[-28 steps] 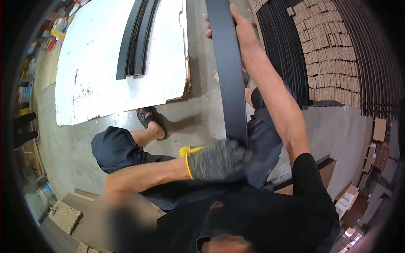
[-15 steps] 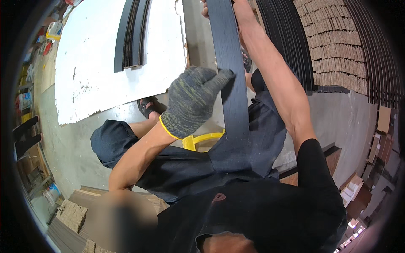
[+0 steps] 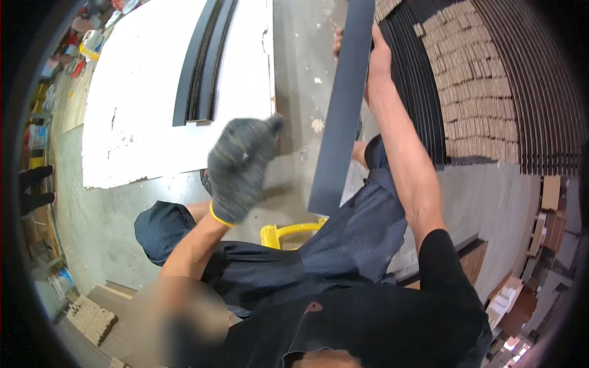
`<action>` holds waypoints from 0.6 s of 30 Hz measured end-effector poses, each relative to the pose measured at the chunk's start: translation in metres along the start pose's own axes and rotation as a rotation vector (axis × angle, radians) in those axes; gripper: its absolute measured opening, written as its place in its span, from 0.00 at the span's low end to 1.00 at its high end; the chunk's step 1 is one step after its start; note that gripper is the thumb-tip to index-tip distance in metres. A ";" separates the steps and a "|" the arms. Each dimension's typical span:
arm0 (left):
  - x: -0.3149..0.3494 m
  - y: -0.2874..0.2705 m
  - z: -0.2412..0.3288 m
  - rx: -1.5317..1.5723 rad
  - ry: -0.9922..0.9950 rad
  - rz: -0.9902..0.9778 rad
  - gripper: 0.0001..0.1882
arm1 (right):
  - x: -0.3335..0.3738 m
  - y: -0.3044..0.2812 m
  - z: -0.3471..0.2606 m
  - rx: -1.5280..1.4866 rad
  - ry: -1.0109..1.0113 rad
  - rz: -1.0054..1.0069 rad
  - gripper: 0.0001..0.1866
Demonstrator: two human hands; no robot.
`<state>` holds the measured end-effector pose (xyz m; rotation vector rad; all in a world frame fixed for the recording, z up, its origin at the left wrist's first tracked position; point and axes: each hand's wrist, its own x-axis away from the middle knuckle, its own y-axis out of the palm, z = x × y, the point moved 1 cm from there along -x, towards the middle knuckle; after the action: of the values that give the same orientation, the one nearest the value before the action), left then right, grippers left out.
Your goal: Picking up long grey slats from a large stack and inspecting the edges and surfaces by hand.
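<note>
My right hand (image 3: 375,61) is bare and grips the upper part of a long dark flat strip (image 3: 340,122), which slants down toward my lap. In a grey glove with a yellow cuff, my left hand (image 3: 239,168) is raised left of the strip and clear of it. It is motion-blurred, fingers extended, holding nothing. The strip's lower end hangs free above my knees.
A white board (image 3: 141,122) lies on the concrete floor to the left with two black strips (image 3: 202,67) on it. At the right is a stack of dark strips (image 3: 423,92) and brown blocks (image 3: 478,92). A yellow frame (image 3: 288,232) shows between my legs.
My left hand left the strip's lower end, slid up along it, then came away to the left. The strip has swung slightly to the right in my right hand.
</note>
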<state>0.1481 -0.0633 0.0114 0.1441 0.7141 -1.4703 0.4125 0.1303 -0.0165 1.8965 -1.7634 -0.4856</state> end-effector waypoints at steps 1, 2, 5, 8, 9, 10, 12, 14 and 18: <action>-0.010 -0.008 -0.006 0.152 -0.281 0.031 0.12 | 0.006 0.004 0.001 0.006 -0.015 0.074 0.32; -0.019 -0.013 -0.009 0.320 -0.551 0.051 0.11 | 0.012 0.006 -0.004 0.021 -0.032 0.059 0.32; -0.027 -0.026 -0.027 0.416 -0.650 0.115 0.09 | 0.013 0.012 -0.001 -0.002 0.031 0.086 0.32; -0.024 -0.027 -0.021 0.495 -0.756 0.079 0.08 | 0.026 0.029 0.002 0.035 0.024 0.089 0.31; -0.022 -0.029 -0.021 0.510 -0.770 0.068 0.08 | 0.029 0.033 0.004 0.024 0.044 0.107 0.31; -0.021 -0.029 -0.023 0.524 -0.784 0.055 0.08 | 0.031 0.037 0.005 0.011 0.064 0.127 0.31; -0.022 -0.029 -0.021 0.543 -0.811 -0.026 0.09 | 0.031 0.038 0.005 0.008 0.069 0.126 0.31; -0.023 -0.029 -0.016 0.594 -0.840 -0.117 0.10 | 0.030 0.040 0.006 -0.059 0.076 0.116 0.31; -0.020 -0.022 0.002 0.618 -0.859 -0.259 0.14 | 0.035 0.043 0.017 -0.014 0.107 0.155 0.32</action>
<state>0.1292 -0.0501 0.0307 -0.1191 -0.4399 -1.7625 0.3717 0.0925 -0.0026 1.7265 -1.8136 -0.3332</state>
